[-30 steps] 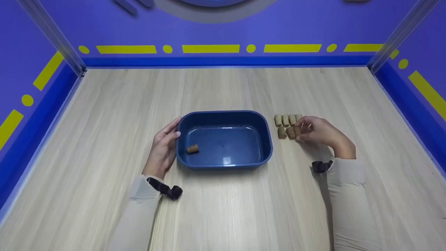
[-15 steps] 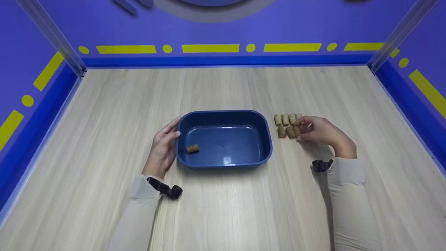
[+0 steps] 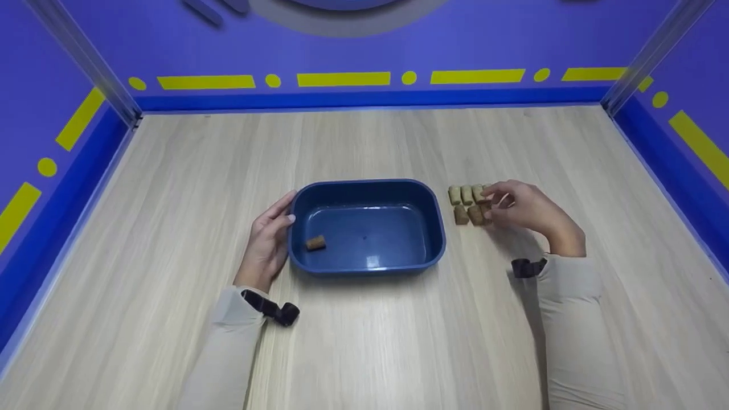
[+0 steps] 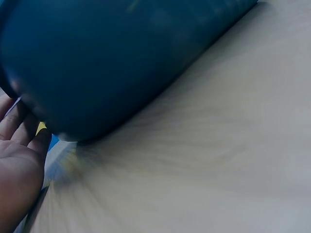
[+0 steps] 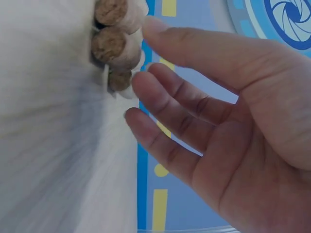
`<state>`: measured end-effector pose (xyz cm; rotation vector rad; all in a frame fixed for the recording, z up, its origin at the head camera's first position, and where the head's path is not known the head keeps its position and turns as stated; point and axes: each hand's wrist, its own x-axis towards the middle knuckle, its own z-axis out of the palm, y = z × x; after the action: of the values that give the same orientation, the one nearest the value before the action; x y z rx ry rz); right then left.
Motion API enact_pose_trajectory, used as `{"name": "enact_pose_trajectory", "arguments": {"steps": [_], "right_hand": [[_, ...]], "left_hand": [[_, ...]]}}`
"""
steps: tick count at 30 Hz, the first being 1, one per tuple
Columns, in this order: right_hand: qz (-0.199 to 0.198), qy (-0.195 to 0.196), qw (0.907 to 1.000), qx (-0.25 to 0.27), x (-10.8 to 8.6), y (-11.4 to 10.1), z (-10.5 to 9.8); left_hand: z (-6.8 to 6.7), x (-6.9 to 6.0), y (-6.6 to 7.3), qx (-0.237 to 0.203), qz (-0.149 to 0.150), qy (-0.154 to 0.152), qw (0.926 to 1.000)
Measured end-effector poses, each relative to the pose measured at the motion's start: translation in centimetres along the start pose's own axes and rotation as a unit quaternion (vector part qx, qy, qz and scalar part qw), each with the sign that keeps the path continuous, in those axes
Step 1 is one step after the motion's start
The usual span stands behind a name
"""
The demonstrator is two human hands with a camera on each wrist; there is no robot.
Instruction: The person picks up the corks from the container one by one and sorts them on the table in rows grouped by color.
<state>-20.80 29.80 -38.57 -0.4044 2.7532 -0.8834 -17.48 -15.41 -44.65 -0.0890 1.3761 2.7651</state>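
Note:
A dark blue plastic bin (image 3: 364, 193) sits mid-table with one brown cork (image 3: 315, 243) lying in its near left corner. My left hand (image 3: 265, 245) rests against the bin's left end, its thumb tip at the rim; in the left wrist view the fingers (image 4: 14, 124) lie fairly straight along the outer wall. Right of the bin are a back row of beige corks (image 3: 467, 195) and a front row of brown corks (image 3: 461, 215). At the right end of these rows is my right hand (image 3: 527, 210), partly covering them. Its thumb and fingers are spread apart beside the cork ends (image 5: 112, 46).
The wooden tabletop (image 3: 364, 341) is bounded by a purple back wall (image 3: 364, 51) with yellow dashes and by side walls. A black wrist camera (image 3: 285, 314) is strapped on the left wrist, another black camera (image 3: 527, 267) on the right.
My right hand has shifted slightly up and to the right, its fingers lifting at the right end of the cork rows. The left hand and the bin stay where they were.

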Motion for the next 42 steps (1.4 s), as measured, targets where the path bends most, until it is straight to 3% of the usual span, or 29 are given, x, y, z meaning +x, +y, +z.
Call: {"name": "enact_pose_trajectory", "arguments": {"steps": [13, 27, 42], "right_hand": [[-0.042, 0.025, 0.9987, 0.012, 1.2, -3.0, -0.1], [-0.088, 0.006, 0.9961, -0.002, 3.4, -7.7, 0.3], [-0.124, -0.085, 0.9885, -0.018, 7.0, -13.0, 2.4]], "left_hand": [[-0.1, 0.1, 0.0, -0.001, -0.001, 0.005, 1.0], [-0.1, 0.1, -0.1, 0.013, -0.003, 0.008, 0.9999], [-0.3, 0.4, -0.2, 0.023, -0.002, 0.012, 0.9997]]}}
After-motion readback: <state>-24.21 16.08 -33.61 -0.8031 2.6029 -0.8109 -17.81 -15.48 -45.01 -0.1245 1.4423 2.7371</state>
